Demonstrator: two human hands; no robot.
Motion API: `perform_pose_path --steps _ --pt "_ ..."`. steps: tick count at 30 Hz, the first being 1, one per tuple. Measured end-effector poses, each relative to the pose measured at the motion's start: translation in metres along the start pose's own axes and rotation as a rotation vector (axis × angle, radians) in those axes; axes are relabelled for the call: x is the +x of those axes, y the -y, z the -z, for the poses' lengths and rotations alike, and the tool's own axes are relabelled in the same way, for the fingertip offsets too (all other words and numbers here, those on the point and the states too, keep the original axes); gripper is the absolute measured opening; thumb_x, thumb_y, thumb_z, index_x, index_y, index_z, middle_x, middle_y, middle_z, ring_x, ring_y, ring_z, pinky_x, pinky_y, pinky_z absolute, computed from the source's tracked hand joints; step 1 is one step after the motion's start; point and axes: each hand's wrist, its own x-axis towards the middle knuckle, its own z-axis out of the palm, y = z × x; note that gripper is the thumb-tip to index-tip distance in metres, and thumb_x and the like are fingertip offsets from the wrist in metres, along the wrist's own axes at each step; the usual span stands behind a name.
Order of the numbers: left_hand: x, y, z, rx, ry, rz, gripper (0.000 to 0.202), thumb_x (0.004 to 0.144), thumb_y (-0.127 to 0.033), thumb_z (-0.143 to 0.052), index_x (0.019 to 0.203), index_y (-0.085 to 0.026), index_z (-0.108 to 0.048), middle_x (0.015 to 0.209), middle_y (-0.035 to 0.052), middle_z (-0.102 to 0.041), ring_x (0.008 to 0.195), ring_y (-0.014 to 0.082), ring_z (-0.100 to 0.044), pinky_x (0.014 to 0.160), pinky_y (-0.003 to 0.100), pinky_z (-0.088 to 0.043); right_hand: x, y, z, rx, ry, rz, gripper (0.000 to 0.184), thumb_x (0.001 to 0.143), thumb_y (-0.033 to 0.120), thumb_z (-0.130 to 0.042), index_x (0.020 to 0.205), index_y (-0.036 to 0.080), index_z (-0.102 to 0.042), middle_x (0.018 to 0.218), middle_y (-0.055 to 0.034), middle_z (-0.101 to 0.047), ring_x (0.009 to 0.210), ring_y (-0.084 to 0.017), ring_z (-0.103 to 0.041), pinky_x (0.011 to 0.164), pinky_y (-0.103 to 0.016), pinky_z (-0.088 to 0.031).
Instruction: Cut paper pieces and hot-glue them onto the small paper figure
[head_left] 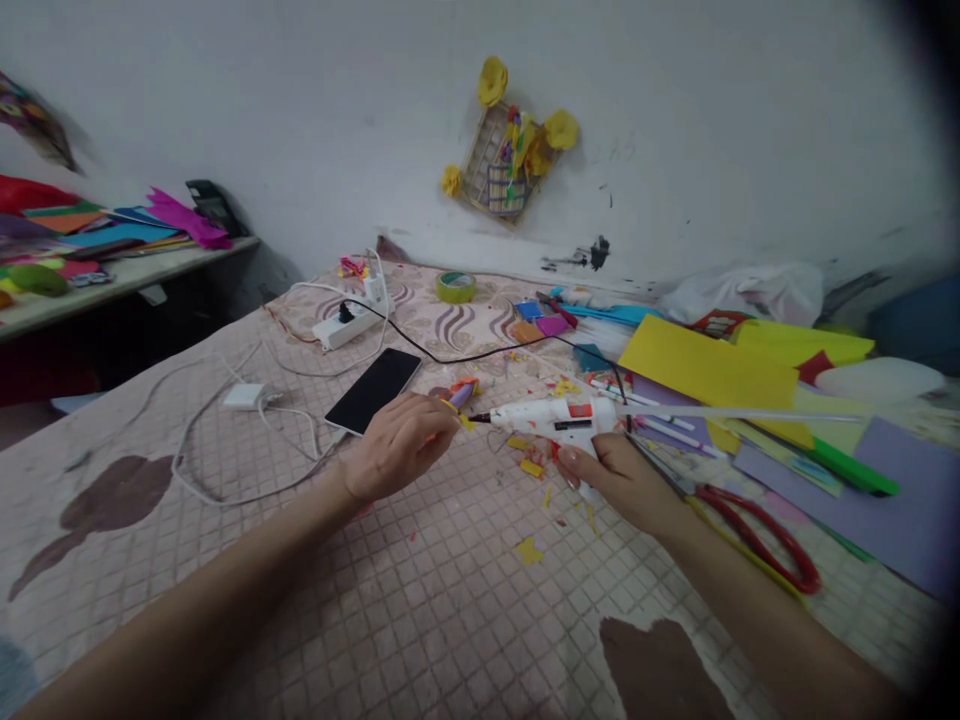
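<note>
My right hand (615,478) grips a white hot glue gun (555,418), its nozzle pointing left. My left hand (397,445) is closed around a small colourful paper piece (459,398) with yellow and purple parts, held right at the nozzle tip. A long glue stick (750,412) juts out of the gun's back to the right. The gun's black cord (465,356) runs off to a white power strip (351,322). Yellow paper scraps (529,549) lie under and between my hands.
A black phone (373,389) lies left of my left hand, with a white charger (245,397) and cables. Red-handled scissors (757,530), pens and coloured foam sheets (709,368) crowd the right. A tape roll (455,287) sits near the wall; a paper-flower craft (506,150) hangs above.
</note>
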Motion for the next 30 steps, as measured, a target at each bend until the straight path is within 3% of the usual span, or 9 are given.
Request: perform_pose_path --steps 5,11,18,23,26,30 --pt "-0.001 0.001 0.0 0.023 0.036 0.024 0.014 0.079 -0.011 -0.053 0.088 -0.021 -0.049 0.081 0.0033 -0.069 0.078 0.0136 -0.065 0.074 0.032 -0.05 -0.001 -0.001 -0.001 -0.015 -0.03 0.01 0.053 0.08 0.06 -0.04 0.046 0.02 -0.044 0.046 0.0018 -0.036 0.043 -0.011 -0.035 0.04 -0.024 -0.025" --pt "0.0 0.0 0.0 0.033 -0.003 -0.039 0.02 0.078 -0.008 -0.055 0.091 -0.021 -0.047 0.083 0.0028 -0.069 0.08 0.0129 -0.064 0.073 0.03 -0.05 -0.001 -0.004 -0.001 -0.008 -0.014 0.009 0.05 0.08 0.057 -0.042 0.047 0.02 -0.042 0.046 0.0025 -0.034 0.043 -0.011 -0.033 0.04 -0.024 -0.024" --pt "0.001 0.003 0.002 0.017 0.029 0.047 0.01 0.08 -0.013 -0.054 0.086 -0.02 -0.053 0.08 0.0025 -0.069 0.08 0.0139 -0.064 0.075 0.031 -0.048 -0.002 -0.004 0.0 0.015 0.013 0.033 0.046 0.082 0.053 -0.043 0.051 0.02 -0.045 0.047 0.0015 -0.039 0.044 -0.011 -0.035 0.039 -0.024 -0.024" --pt "0.016 0.005 0.013 0.077 -0.064 0.241 0.006 0.078 -0.017 -0.057 0.083 -0.019 -0.056 0.078 0.0028 -0.066 0.074 0.0141 -0.061 0.071 0.029 -0.048 -0.001 -0.012 0.002 0.028 -0.026 -0.004 0.049 0.082 0.055 -0.042 0.049 0.019 -0.048 0.047 0.0008 -0.045 0.047 -0.012 -0.041 0.045 -0.024 -0.03" --pt "0.027 0.009 0.019 -0.012 0.035 0.392 0.018 0.076 -0.017 -0.058 0.093 -0.019 -0.053 0.077 0.0014 -0.064 0.071 0.013 -0.06 0.07 0.028 -0.047 0.0 -0.018 0.006 0.072 -0.03 0.006 0.048 0.084 0.052 -0.039 0.052 0.018 -0.05 0.051 0.0002 -0.049 0.051 -0.013 -0.046 0.051 -0.025 -0.034" --pt "0.036 0.021 0.022 -0.328 0.269 0.647 0.036 0.07 -0.018 -0.06 0.102 -0.017 -0.045 0.069 -0.0016 -0.062 0.062 0.0122 -0.06 0.059 0.024 -0.047 0.001 -0.022 0.01 0.101 -0.075 -0.041 0.046 0.086 0.048 -0.04 0.054 0.018 -0.051 0.053 0.0007 -0.05 0.053 -0.013 -0.045 0.052 -0.025 -0.033"
